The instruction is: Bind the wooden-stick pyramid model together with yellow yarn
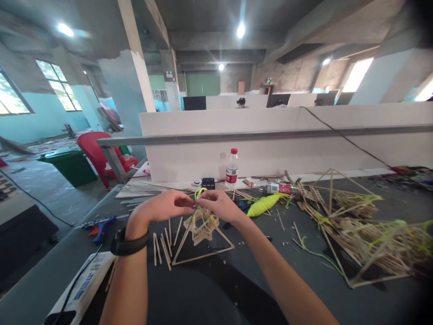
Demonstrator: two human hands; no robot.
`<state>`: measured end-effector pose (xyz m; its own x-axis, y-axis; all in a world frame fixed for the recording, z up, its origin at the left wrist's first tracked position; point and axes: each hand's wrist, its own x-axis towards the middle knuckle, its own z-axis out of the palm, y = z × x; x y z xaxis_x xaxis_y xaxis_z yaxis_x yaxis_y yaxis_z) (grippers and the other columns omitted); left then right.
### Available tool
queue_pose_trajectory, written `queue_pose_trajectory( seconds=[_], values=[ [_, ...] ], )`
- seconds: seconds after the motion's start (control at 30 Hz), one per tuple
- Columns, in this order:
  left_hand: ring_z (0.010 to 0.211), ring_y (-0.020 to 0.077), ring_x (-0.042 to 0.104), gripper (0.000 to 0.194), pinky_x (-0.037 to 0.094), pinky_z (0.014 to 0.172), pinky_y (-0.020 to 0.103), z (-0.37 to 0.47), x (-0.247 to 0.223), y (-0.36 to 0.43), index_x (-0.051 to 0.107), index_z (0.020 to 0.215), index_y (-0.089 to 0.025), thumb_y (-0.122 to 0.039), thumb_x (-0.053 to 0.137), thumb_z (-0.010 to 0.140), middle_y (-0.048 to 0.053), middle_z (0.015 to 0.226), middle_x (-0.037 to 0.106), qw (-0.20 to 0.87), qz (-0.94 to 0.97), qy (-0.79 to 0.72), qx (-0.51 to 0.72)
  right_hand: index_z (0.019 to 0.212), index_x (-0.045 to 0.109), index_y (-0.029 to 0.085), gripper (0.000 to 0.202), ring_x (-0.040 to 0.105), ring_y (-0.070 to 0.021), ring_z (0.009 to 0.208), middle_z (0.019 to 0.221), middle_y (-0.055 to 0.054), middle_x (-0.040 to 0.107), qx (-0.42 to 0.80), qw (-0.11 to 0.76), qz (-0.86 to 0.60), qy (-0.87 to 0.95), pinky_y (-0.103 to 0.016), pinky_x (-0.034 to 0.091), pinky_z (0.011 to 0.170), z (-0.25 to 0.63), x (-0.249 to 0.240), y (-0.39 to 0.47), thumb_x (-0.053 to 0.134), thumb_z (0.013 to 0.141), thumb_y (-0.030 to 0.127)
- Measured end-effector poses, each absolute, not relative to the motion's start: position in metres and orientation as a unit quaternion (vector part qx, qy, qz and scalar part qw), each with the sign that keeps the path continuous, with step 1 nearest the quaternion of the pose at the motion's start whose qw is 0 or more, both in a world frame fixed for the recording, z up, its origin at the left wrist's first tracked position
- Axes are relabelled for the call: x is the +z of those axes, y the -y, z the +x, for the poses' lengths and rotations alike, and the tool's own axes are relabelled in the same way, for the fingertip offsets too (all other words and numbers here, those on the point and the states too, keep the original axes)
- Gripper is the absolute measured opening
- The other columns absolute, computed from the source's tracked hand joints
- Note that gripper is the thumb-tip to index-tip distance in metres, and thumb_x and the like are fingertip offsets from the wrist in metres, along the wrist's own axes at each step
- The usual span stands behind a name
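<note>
Forearms (130, 280) over dark tabletop (189, 293) — grey ceiling (206, 20) above.

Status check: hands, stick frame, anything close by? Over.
Left hand, right hand at yellow-green string. Triangular stick frame below. Loose sticks close on its left.

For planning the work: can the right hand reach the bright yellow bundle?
Probably yes: the bright yellow bundle lies near the right hand, with nothing tall between, though that hand looks occupied.
</note>
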<state>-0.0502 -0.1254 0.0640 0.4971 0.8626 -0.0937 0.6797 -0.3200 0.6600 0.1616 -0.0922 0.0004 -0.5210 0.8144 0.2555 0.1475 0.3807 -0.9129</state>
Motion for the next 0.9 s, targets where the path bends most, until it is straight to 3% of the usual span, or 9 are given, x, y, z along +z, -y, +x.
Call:
queue_pose_trajectory(
  seconds=[0.27,0.43,0.67,0.9],
  values=[
    [0.087,0.0236,0.068,0.029,0.049,0.077,0.031,-0.041,0.054,0.124,0.076,0.098,-0.019,-0.042,0.069,0.081,0.005,0.092,0.077,0.332,0.787,-0.476,0.211,0.089,0.076,0.018,0.026,0.050,-0.0120,0.061,0.070,-0.002,0.060,0.504,0.380,-0.289,0.719,-0.024,0.040,0.055,0.166,0.003,0.091,0.064,0.087,0.041],
    [0.076,0.0221,0.066,0.028,0.050,0.069,0.030,-0.031,0.032,0.131,0.076,0.091,-0.015,-0.039,0.077,0.076,0.005,0.081,0.074,0.352,0.747,-0.457,0.330,0.092,0.077,0.018,0.031,0.049,-0.0113,0.058,0.068,-0.001,0.061,0.508,0.384,-0.282,0.718,-0.024,0.038,0.052,0.172,0.007,0.090,0.065,0.086,0.045],
    [0.100,0.0241,0.063,0.032,0.050,0.085,0.033,-0.011,-0.015,0.135,0.071,0.112,-0.017,-0.035,0.068,0.086,0.009,0.107,0.071,0.367,0.697,-0.416,0.455,0.091,0.078,0.018,0.024,0.057,-0.0141,0.068,0.079,-0.003,0.070,0.495,0.389,-0.246,0.737,-0.027,0.045,0.064,0.176,0.012,0.093,0.068,0.084,0.039],
    [0.091,0.0197,0.064,0.027,0.050,0.084,0.031,0.002,-0.044,0.137,0.068,0.107,-0.018,-0.038,0.064,0.089,0.007,0.101,0.069,0.427,0.633,-0.373,0.528,0.095,0.076,0.019,0.017,0.059,-0.0153,0.071,0.079,-0.003,0.069,0.494,0.389,-0.237,0.741,-0.028,0.046,0.065,0.185,0.021,0.094,0.065,0.086,0.028]
  ],
)
